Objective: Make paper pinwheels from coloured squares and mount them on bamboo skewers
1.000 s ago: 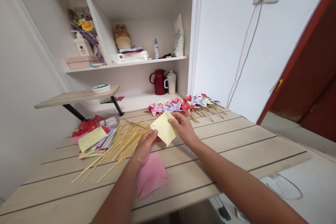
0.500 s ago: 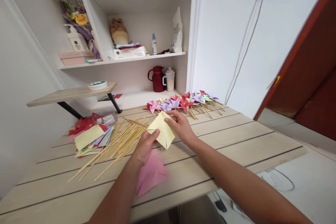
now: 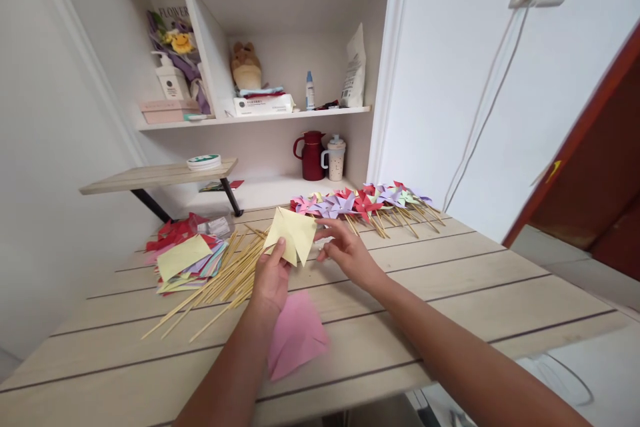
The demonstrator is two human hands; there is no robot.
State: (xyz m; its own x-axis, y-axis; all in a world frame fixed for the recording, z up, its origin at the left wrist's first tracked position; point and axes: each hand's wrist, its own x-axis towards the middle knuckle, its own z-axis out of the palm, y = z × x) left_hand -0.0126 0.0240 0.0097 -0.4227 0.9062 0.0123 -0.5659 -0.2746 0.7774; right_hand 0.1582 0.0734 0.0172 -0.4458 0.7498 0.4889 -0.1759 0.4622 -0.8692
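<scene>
Left hand (image 3: pixel 271 278): I see its fingers pinched on 1 folded pale-yellow paper square (image 3: pixel 291 234), above the wooden skewer pile (image 3: pixel 227 275).
Right hand (image 3: pixel 345 250): fingers loosely spread, just beside that paper.
Pink paper (image 3: pixel 296 335): 1 sheet, nearer me than the skewers.

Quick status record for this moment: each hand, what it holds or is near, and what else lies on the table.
left hand: pinches the yellow paper at its lower edge, raised off the table
right hand: fingers spread just right of the paper, apparently not touching it
pink paper: flat on the table, partly under the left forearm
sticks: loose pile, left of the left hand
paper stack: mixed colours, left of the sticks
pinwheels: row along the far edge
</scene>
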